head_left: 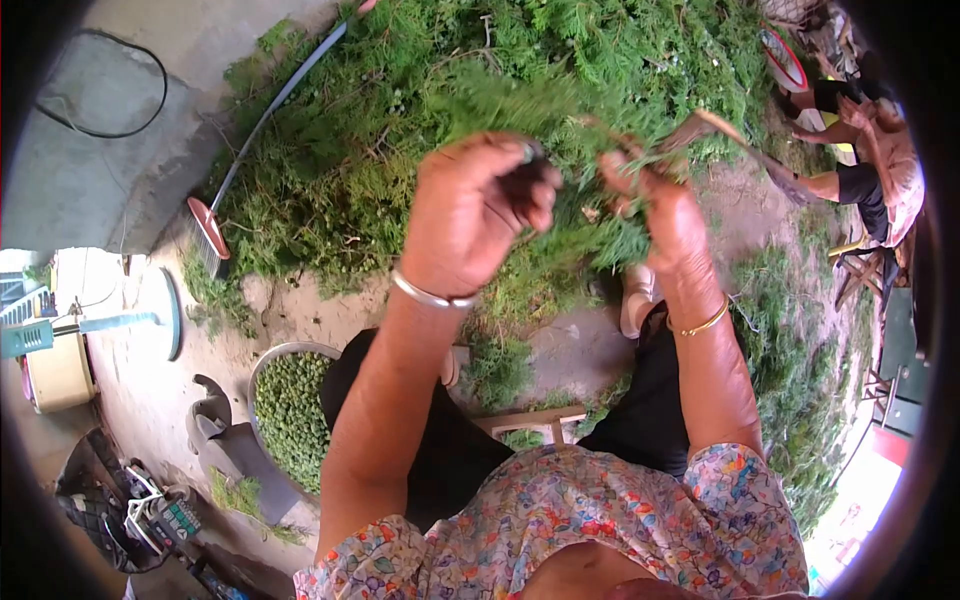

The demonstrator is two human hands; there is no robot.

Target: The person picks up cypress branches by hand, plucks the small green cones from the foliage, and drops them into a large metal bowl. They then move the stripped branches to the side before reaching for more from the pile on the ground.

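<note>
From the head view we look down along both forearms, raised over a sandy yard. Our left hand (480, 205) is curled into a loose fist, its fingertips pressed together near the thumb. We cannot tell whether something small is pinched there. A silver bangle (432, 295) sits on that wrist. Just beside it, our right hand (655, 200) is closed around a sprig (648, 152) of feathery green leaves on a thin brown stem, held up at the same height as the left hand, and a gold bangle (703, 324) circles that wrist. Behind both hands a big pile of green branches (400, 110) covers the ground. A broom (209, 230) with a red head lies along the pile's left edge. Lower left, next to our knee in dark trousers, stands a metal bowl (261, 372) filled with small green berries (292, 415). A wooden stool (545, 420) shows between our legs. At the upper right, well apart from us, another person (865, 160) sits bent over the greenery.
</note>
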